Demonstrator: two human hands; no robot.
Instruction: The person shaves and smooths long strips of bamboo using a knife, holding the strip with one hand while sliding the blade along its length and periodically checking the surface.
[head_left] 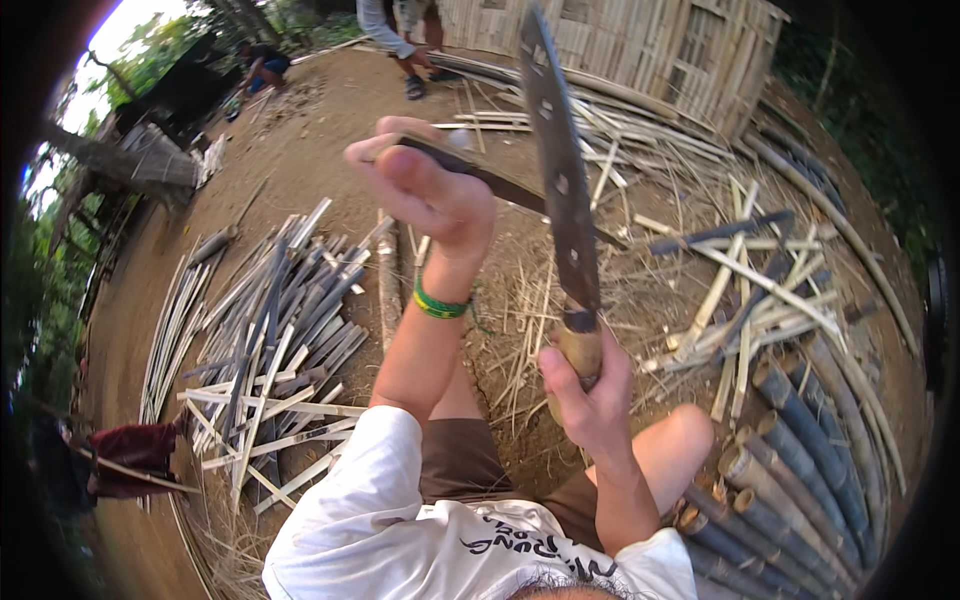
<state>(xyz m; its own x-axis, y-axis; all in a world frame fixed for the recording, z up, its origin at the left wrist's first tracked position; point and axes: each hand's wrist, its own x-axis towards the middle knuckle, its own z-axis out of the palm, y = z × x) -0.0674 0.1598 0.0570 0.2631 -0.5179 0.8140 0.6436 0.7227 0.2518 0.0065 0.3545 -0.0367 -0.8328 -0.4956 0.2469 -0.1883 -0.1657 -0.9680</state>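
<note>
My right hand (597, 408) is wrapped round the wooden handle of a machete (560, 165), its long dark blade raised upright in front of me. Raised to its left, my left hand (445, 200) closes on a dark bamboo strip (508, 190). The strip slants down to the right and passes behind the machete blade, its tip showing beyond. Whether blade and strip touch, I cannot tell. A green and yellow band circles my left wrist.
Split bamboo strips (290, 320) lie heaped at left, with another pile (755, 270) at right. Thick bamboo poles (790, 490) are stacked at lower right. A co-worker (400, 35) bends near a woven bamboo wall (640, 50); another person (265, 70) crouches far left. Shavings litter the dirt.
</note>
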